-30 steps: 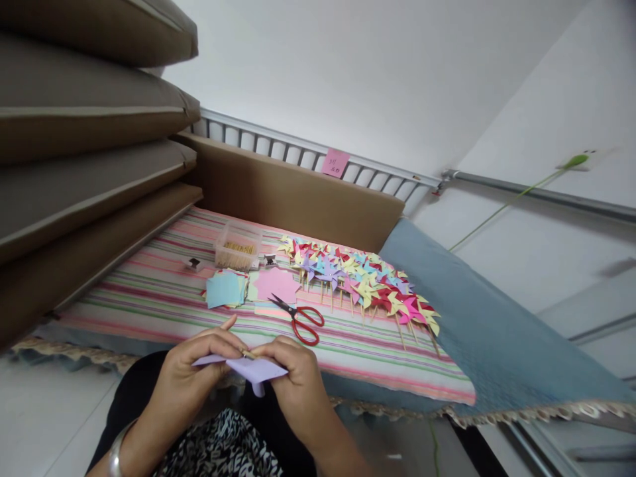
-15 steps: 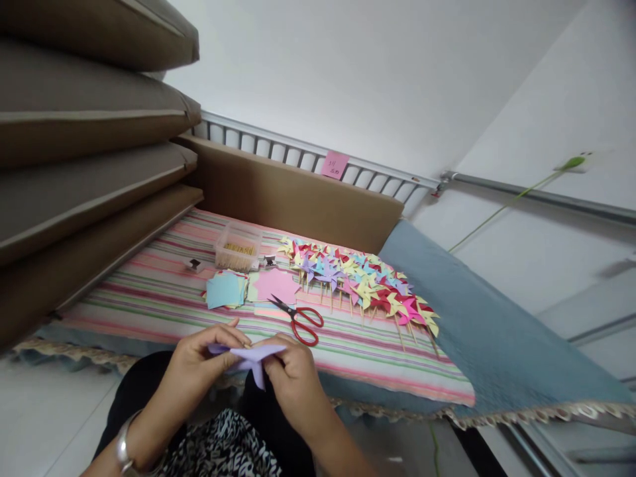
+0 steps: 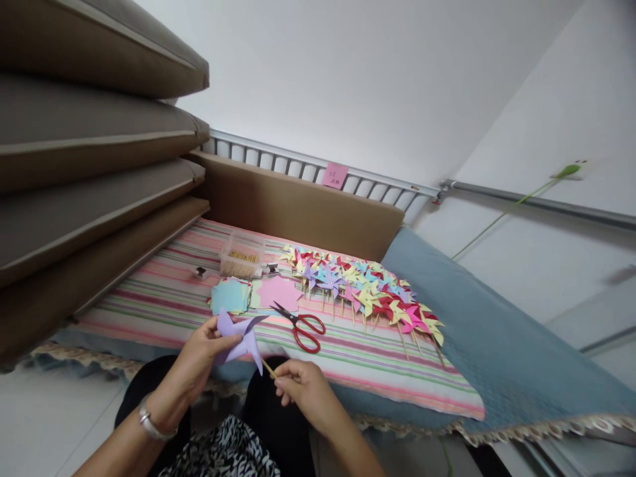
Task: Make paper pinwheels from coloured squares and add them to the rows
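Note:
A purple paper pinwheel (image 3: pixel 244 339) is held up over the front edge of the striped cloth. My left hand (image 3: pixel 206 351) pinches its paper blades from the left, the thumb lying across the middle. Below and to the right, my right hand (image 3: pixel 298 384) grips the wooden stick (image 3: pixel 269 368) of the same pinwheel between thumb and fingers. Just beyond, red-handled scissors (image 3: pixel 301 326) lie partly open on the cloth. A stack of pale blue squares (image 3: pixel 230 295) and a pink paper piece (image 3: pixel 278 293) lie behind the pinwheel.
Many finished pinwheels (image 3: pixel 368 291) in several colours cover the cloth's right part. A clear plastic box (image 3: pixel 242 255) holds small wooden sticks. Two binder clips flank it. Brown cushions (image 3: pixel 99 152) are stacked at left; a brown board (image 3: pixel 298 202) stands behind, before a radiator.
The purple paper has been turned so its blades face up and the stick shows. My right hand has moved down from the paper onto the stick, while my left hand keeps the blades.

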### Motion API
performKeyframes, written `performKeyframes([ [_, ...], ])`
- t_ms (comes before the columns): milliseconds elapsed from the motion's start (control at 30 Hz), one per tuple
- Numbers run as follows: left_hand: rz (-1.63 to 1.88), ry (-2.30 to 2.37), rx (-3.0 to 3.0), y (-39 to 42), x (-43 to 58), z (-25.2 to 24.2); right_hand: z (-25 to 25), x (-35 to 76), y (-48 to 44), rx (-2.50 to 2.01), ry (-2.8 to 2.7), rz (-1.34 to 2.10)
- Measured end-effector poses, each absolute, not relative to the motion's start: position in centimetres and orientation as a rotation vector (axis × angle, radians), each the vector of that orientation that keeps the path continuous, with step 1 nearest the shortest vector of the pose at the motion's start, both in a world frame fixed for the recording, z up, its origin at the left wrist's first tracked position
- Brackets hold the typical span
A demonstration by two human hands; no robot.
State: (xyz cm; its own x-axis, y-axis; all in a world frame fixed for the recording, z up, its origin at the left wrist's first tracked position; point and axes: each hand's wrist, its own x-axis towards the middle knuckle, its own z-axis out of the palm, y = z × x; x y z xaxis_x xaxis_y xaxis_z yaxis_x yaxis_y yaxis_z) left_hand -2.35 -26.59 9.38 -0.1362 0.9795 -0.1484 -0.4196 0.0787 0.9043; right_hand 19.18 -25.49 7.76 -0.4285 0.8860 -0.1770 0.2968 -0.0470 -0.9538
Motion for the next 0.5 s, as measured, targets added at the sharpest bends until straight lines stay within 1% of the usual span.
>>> performKeyframes([
  [233, 1.417, 1.023, 0.692, -26.4, -1.4, 8.9, 5.9, 18.7, -26.1, -1.308, -1.646, 1.466],
  [500, 1.384, 1.08, 0.726, -26.5, -1.3, 9.6, 4.8, 18.8, -26.0, -1.334, -1.599, 1.422],
])
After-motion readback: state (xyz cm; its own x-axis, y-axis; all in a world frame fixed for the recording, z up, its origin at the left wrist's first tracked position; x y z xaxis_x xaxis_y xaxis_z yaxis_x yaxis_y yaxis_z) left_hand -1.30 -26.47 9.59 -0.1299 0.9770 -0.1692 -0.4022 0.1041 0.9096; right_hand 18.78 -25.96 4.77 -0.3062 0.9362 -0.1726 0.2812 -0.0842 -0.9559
